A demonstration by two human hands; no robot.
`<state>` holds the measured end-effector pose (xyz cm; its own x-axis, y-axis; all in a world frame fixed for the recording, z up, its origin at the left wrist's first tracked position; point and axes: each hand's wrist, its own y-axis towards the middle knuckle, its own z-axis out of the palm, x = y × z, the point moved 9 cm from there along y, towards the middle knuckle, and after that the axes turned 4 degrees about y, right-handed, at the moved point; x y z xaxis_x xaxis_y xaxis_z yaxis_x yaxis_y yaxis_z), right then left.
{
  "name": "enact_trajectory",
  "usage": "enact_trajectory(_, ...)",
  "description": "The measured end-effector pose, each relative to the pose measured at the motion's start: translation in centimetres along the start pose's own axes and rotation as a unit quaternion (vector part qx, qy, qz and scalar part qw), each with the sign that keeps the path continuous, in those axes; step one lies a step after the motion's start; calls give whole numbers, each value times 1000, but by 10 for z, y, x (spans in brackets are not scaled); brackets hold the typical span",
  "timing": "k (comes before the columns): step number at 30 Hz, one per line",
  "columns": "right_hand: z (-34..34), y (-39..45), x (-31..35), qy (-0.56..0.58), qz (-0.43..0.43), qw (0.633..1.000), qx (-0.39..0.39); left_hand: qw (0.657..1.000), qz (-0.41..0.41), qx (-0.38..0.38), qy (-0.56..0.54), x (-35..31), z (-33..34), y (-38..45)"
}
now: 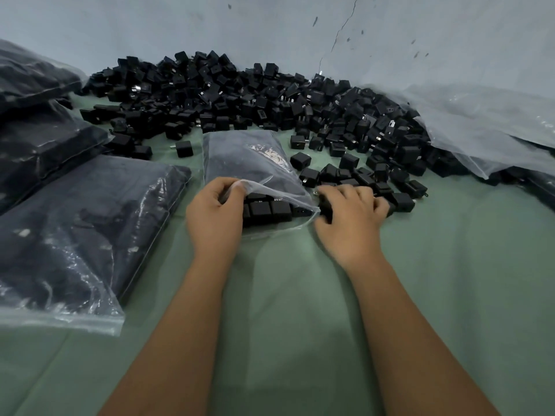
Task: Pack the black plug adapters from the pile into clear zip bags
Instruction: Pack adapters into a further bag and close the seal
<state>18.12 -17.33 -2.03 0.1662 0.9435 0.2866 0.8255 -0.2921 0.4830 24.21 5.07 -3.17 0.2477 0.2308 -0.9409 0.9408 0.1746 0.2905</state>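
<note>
A clear zip bag (249, 159) lies in the middle of the green cloth, nearly full of black plug adapters, its mouth facing me. My left hand (214, 216) pinches the upper lip of the bag's mouth and lifts it; a row of adapters (268, 210) shows inside. My right hand (351, 217), blurred, has its fingers curled over several loose adapters just right of the mouth. The big pile of black adapters (270, 97) spreads along the wall behind.
Filled zip bags (81, 232) lie stacked on the left. A heap of clear plastic bags (492, 124) sits at the right against the wall (270, 25). Green cloth (285, 310) covers the surface toward me.
</note>
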Motion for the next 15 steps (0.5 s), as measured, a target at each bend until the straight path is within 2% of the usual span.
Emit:
enact_trajectory(2, -20, -2, 4, 63, 17, 995, -78, 1000, -1, 0, -10, -2, 0, 0)
enact_trajectory(5, -49, -13, 24, 221, -23, 957, -188, 1000, 1, 0, -18, -5, 0, -1)
enact_trajectory(7, -49, -21, 49, 316, -69, 931, -168, 1000, 7, -1, -17, -7, 0, -2)
enact_trajectory(10, -25, -27, 85, 387, -90, 915, -65, 1000, 16, -3, -19, -8, -1, -1)
enact_trajectory(15, 5, -19, 78, 398, -8, 917, -22, 999, -8, -5, -38, -3, 1, 1)
